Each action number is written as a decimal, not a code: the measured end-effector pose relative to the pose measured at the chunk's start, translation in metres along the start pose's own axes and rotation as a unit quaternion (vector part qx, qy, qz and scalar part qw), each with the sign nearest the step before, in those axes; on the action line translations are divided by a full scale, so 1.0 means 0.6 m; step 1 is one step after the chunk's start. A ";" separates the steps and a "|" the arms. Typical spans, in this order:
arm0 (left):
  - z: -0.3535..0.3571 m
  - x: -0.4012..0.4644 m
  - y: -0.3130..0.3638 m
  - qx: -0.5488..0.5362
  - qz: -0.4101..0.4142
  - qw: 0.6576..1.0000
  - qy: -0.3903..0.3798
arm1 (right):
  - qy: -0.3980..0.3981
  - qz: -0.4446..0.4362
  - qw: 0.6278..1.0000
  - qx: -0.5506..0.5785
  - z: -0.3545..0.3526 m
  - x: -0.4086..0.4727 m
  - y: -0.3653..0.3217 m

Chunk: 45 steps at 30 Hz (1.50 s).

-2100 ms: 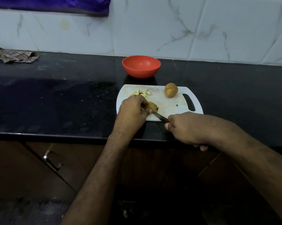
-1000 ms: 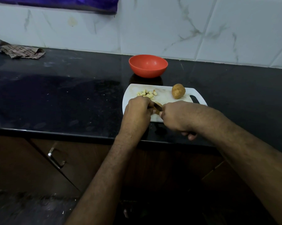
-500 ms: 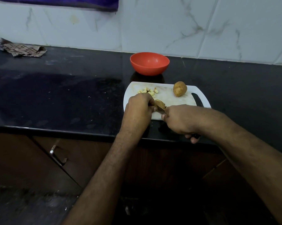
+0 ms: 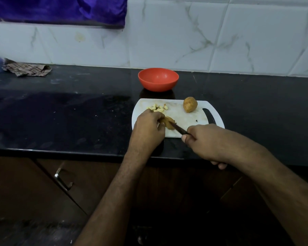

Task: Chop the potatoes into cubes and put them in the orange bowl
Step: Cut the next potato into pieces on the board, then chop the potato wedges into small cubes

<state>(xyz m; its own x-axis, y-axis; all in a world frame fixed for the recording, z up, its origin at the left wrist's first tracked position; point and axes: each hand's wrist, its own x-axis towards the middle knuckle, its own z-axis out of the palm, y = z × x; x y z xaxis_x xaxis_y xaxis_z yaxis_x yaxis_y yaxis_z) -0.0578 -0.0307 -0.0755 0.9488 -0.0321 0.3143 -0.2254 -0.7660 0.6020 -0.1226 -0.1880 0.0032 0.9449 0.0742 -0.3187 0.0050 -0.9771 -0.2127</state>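
Potato piece [image 4: 169, 123], a part-cut chunk with skin showing, lies near the front edge of the white cutting board [image 4: 181, 118], toward its left end. The left hand [image 4: 147, 129] comes in from the front-left, its fingers curled over the piece's left side and pinning it to the board. The knife [image 4: 179, 129] lies slantwise, its tip on the piece and its handle running back toward the front-right into the right hand [image 4: 204, 141], which is closed round it just past the board's front edge. So the blade meets the piece from the right while the left fingers sit just beside the cutting line; I judge the coming cut turns on keeping those fingertips left of the blade.

A small heap of potato cubes [image 4: 157, 108] sits at the board's back-left corner, just behind the left hand. A whole potato [image 4: 190, 104] rests at the back edge, toward the right, well clear of the knife. The orange bowl [image 4: 158, 79] stands on the black desk [image 4: 78, 112] just behind the board's back edge, apparently still holding nothing.

The board's front edge lies near the desk's front edge, so there is little room to pull the knife back. To the left the desk runs dark and wide; a crumpled cloth [image 4: 27, 69] lies at its back-left, by the tiled wall.
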 end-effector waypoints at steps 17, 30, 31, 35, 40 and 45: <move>0.002 0.012 -0.015 -0.049 0.020 0.998 -0.039 | 0.196 -0.156 0.955 0.156 0.028 0.122 0.040; -0.003 0.009 -0.020 -0.101 -0.002 0.995 -0.016 | 0.170 -0.185 0.959 0.134 0.033 0.152 0.049; -0.003 0.009 -0.020 -0.100 -0.001 0.995 -0.014 | 0.178 -0.179 0.961 0.114 0.032 0.150 0.048; -0.004 0.008 -0.019 -0.101 -0.004 0.995 -0.016 | 0.213 -0.168 0.958 0.095 0.031 0.150 0.051; -0.006 0.004 -0.015 -0.088 0.001 0.996 -0.016 | 0.217 -0.155 0.961 0.077 0.029 0.152 0.050; -0.005 0.003 -0.018 -0.089 -0.011 0.996 0.007 | 0.249 -0.142 0.955 0.071 0.033 0.146 0.048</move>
<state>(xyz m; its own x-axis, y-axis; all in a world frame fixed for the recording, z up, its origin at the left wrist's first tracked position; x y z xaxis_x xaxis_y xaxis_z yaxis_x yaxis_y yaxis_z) -0.0541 -0.0206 -0.0794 0.9507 -0.0066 0.3101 -0.2420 -0.6411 0.7283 -0.0463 -0.2059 -0.0493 0.9505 0.1942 0.2426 0.2740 -0.8919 -0.3598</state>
